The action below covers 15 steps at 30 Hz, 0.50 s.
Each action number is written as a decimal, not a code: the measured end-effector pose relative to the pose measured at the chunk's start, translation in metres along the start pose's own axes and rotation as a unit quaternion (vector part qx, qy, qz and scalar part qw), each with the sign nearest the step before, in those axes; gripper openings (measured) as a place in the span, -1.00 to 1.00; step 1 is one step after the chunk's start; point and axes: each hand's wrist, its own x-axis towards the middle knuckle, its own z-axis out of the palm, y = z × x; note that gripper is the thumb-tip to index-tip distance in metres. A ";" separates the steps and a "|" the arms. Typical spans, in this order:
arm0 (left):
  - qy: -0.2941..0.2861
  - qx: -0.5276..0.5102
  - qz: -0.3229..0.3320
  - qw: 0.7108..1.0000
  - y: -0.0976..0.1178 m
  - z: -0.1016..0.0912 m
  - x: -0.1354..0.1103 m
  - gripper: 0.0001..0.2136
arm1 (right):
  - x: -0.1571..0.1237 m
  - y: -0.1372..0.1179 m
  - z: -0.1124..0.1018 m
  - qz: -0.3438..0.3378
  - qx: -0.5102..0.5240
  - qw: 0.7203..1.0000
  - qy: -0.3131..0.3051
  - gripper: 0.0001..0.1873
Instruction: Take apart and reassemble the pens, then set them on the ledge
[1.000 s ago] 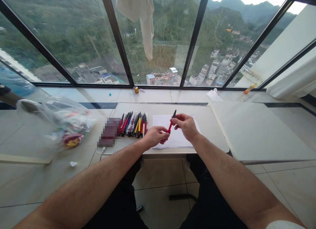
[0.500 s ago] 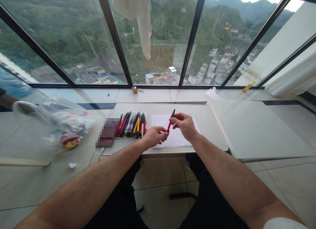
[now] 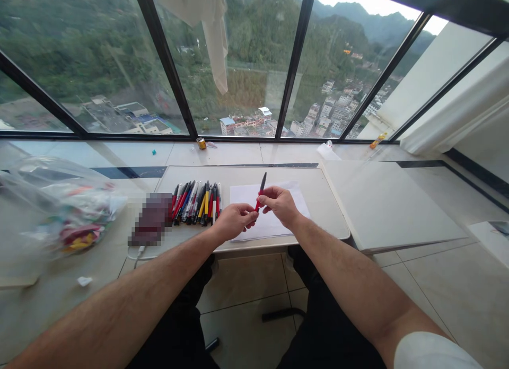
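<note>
A red pen with a black tip (image 3: 261, 189) stands tilted between both my hands above a white sheet of paper (image 3: 267, 216) on a small low table (image 3: 322, 196). My right hand (image 3: 279, 204) pinches the pen's middle with closed fingers. My left hand (image 3: 234, 220) is closed round the pen's lower end. To the left of the sheet lies a row of several pens (image 3: 195, 201), red, black, yellow and blue, side by side.
A pixel-blurred dark red object (image 3: 151, 219) lies left of the pens, with a white cable below it. A clear plastic bag of coloured items (image 3: 66, 210) sits on the ledge at left. A white board (image 3: 382, 202) adjoins the table at right. Windows stand behind.
The view has swung so everything sits further left in the frame. Both hands still hold the red pen in the same way above the sheet.
</note>
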 end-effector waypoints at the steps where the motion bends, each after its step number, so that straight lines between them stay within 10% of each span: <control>1: -0.001 0.006 0.002 1.000 0.000 0.000 0.000 -0.67 | 0.000 0.000 0.000 -0.001 -0.002 1.000 0.002 -0.76; 9: 0.019 0.125 0.002 0.992 -0.002 -0.014 0.002 -0.67 | 0.014 -0.016 -0.023 -0.003 -0.010 0.994 0.105 -0.76; 15: 0.032 0.238 0.028 0.970 0.003 -0.026 -0.002 -0.76 | 0.042 -0.035 -0.116 0.031 -0.261 0.905 0.334 -0.77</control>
